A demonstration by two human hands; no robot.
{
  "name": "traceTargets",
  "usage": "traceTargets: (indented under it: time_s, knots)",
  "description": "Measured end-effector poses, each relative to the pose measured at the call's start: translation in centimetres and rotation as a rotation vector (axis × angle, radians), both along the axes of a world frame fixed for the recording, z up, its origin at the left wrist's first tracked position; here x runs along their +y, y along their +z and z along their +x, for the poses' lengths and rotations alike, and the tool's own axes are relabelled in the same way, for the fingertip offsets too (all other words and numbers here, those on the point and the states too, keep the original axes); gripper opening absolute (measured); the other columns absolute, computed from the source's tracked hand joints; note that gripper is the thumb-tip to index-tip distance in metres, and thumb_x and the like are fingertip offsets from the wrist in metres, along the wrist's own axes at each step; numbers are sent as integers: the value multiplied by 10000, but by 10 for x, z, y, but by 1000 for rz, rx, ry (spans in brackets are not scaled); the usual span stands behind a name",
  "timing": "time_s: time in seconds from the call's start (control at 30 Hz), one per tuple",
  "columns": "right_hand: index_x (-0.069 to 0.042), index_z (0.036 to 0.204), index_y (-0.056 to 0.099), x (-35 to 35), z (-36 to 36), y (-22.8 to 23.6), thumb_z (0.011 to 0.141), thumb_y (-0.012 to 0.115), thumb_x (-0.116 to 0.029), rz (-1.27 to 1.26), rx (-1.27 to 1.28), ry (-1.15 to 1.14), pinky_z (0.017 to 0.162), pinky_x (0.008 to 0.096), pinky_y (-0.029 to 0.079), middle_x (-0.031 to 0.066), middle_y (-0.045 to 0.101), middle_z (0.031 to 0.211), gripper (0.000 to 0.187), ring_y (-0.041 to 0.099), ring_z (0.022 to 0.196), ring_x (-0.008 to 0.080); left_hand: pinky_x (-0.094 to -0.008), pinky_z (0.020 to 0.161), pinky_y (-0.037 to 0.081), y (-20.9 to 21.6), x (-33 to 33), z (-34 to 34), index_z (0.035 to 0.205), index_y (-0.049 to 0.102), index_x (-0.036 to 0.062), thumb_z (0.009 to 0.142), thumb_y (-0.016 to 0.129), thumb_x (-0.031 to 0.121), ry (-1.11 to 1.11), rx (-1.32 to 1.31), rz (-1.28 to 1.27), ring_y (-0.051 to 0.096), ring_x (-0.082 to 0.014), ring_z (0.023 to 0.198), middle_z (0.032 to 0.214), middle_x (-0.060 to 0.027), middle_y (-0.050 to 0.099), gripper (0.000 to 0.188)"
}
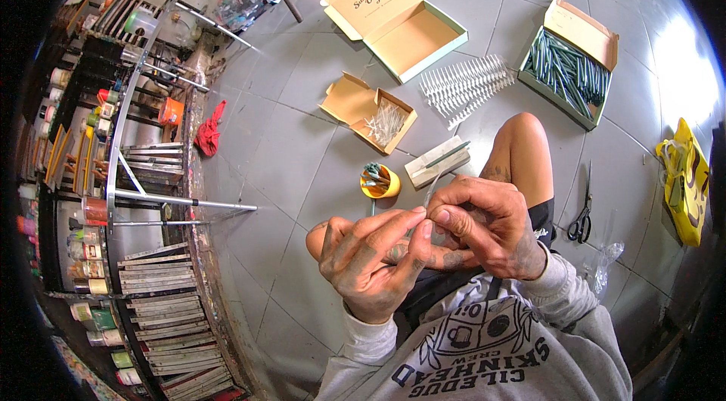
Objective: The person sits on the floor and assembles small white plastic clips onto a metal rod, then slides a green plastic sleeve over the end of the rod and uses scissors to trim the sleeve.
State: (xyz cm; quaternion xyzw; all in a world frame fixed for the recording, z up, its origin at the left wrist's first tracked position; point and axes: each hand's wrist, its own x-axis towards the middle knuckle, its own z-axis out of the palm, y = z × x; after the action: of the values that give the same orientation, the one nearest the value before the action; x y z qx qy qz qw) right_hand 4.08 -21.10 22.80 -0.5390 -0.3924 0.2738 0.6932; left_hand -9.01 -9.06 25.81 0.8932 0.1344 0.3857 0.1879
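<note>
Both hands meet in front of my lap. My right hand (488,229) is closed, its fingertips pinching a thin clear plastic strip (432,192) whose end sticks up. The thumb and forefinger of my left hand (374,261) come together at the same spot, its other fingers curled; how much of the strip they grip is hidden. Just beyond lies a pale block (420,176) with a dark green pen (448,154) on top. A yellow cup (380,191) beside it holds several pens or sticks. Similar clear strips (386,121) fill part of a small cardboard box (348,95).
Rows of clear plastic pieces (467,85) lie on the tiled floor. An open box (412,30) stands behind; another box (560,102) holds many dark green pens (563,68). Black scissors (581,223) and a yellow bag (684,185) lie right. A metal-framed rack (121,151) with jars lines the left.
</note>
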Motion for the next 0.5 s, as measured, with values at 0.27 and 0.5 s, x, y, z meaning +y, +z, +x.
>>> traceTargets:
  time_s: [0.27, 0.5]
  knots:
    - [33, 983, 682, 3, -10, 3, 902, 680, -74, 1, 63, -103, 689, 283, 511, 111, 692, 863, 134, 646, 734, 149, -291, 638, 420, -10, -4, 6, 927, 736, 107, 769, 786, 94, 52, -73, 56, 623, -135, 679, 846, -4, 730, 166]
    - [46, 1119, 623, 9, -16, -5, 891, 695, -40, 104, 108, -166, 703, 272, 518, 120, 703, 915, 254, 658, 760, 139, -293, 613, 430, -21, -9, 7, 962, 729, 81, 803, 793, 94, 53, -173, -46, 631, -148, 697, 883, -24, 724, 172]
